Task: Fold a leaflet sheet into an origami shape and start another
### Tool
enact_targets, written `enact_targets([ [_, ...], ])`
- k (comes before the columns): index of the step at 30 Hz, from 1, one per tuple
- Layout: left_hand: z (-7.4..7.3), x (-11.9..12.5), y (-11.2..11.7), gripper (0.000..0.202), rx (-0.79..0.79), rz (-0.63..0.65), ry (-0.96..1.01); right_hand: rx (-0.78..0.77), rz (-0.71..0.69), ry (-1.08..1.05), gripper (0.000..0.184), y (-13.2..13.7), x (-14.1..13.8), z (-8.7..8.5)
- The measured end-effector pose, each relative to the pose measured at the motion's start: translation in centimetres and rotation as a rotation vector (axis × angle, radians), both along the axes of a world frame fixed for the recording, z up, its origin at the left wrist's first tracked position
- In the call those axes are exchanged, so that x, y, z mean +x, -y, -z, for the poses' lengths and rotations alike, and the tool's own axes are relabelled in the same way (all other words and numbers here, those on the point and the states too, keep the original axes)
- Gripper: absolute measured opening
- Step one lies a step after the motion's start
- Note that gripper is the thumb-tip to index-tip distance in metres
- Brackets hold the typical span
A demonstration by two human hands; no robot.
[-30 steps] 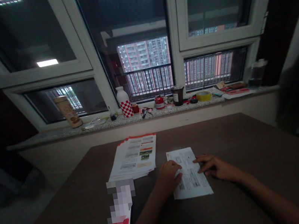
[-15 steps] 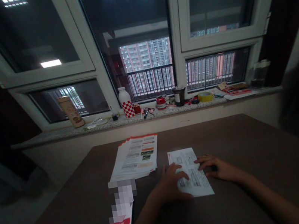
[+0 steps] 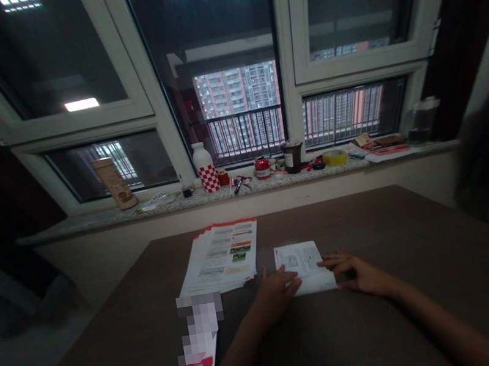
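Note:
A white printed paper sheet (image 3: 303, 266) lies on the dark brown table (image 3: 374, 237), and it is now folded to a shorter shape. My left hand (image 3: 276, 295) grips its lower left part, thumb beside the edge and fingertips on the paper. My right hand (image 3: 356, 273) rests at the right edge with its fingers slightly apart, fingertips against the sheet. Left of the hands lies a stack of printed leaflets with red edges (image 3: 222, 258). A white and red leaflet (image 3: 197, 354) lies nearer me, partly blurred out.
Beyond the table runs a speckled stone windowsill (image 3: 92, 219). On it stand a tan tube (image 3: 115, 184), a red-checked white bottle (image 3: 205, 169), a red can (image 3: 262, 168), a dark cup (image 3: 292, 157), yellow tape (image 3: 334, 157) and a glass jar (image 3: 424, 120).
The lower part of the paper sheet has been folded up, so the sheet looks about half as tall. Both hands stay at its lower edges, and the left hand has shifted slightly left.

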State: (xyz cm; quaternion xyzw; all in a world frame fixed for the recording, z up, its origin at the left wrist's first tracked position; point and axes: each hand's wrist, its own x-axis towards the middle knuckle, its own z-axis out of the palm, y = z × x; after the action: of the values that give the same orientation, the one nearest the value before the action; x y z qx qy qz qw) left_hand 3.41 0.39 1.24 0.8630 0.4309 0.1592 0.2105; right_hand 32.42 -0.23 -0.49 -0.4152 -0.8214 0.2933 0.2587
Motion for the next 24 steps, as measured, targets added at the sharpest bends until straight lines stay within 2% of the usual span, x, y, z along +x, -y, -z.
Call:
enact_targets([
  [4, -0.5, 0.4, 0.2, 0.031, 0.053, -0.05, -0.007, -0.011, 0.018, 0.015, 0.033, 0.1, -0.4, -0.2],
  [10, -1.1, 0.5, 0.6, 0.026, 0.118, -0.13, 0.049, 0.007, 0.119, -0.067, 0.033, 0.1, -1.5, -0.1],
  [18, -1.7, -0.1, 0.6, 0.016, 0.167, -0.216, 0.092, 0.024, 0.163, -0.114, 0.033, 0.2, -1.9, -0.2],
  [24, -1.7, 0.0, 0.3, 0.014, 0.2, -0.302, 0.093, 0.083, 0.35, -0.069, 0.034, 0.4, -2.3, 0.2],
])
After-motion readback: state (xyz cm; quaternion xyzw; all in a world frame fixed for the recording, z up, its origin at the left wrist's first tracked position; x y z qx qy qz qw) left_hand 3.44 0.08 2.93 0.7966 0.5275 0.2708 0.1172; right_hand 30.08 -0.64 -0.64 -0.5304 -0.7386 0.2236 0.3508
